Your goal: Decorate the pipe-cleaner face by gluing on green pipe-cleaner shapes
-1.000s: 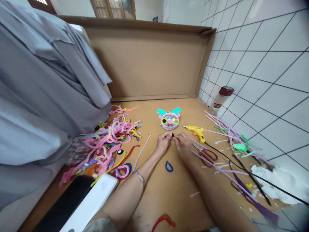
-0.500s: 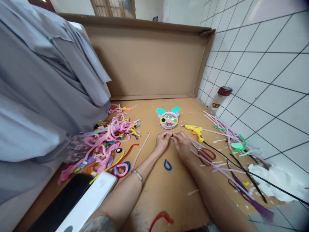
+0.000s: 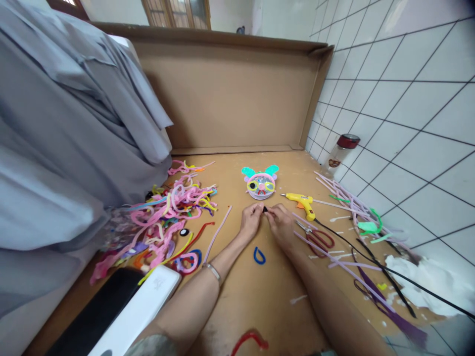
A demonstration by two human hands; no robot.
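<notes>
A small black fuzzy-looking piece (image 3: 264, 209) is pinched between the fingertips of both hands, over the middle of the cardboard. My left hand (image 3: 251, 218) is closed on its left side, and my right hand (image 3: 281, 221) grips it from the right. Much of the piece is covered by fingers, so its full shape cannot be made out. Just beyond my hands stands a round craft face (image 3: 261, 184) with green ears, yellow eye rings and a pink nose. A blue pipe cleaner loop (image 3: 256, 255) lies between my forearms.
Right of my hands lie a yellow glue gun (image 3: 302, 203), red-handled scissors (image 3: 319, 243) and lilac pipe cleaners (image 3: 345, 195). A jar (image 3: 336, 157) stands by the tiled wall. Tangled pipe cleaners (image 3: 166, 210) and a white power bank-like block (image 3: 144, 306) are left, beside grey cloth (image 3: 81, 123).
A little more of the black piece shows between my fingertips. My hands stay almost in the same place, and the whole view has shifted slightly.
</notes>
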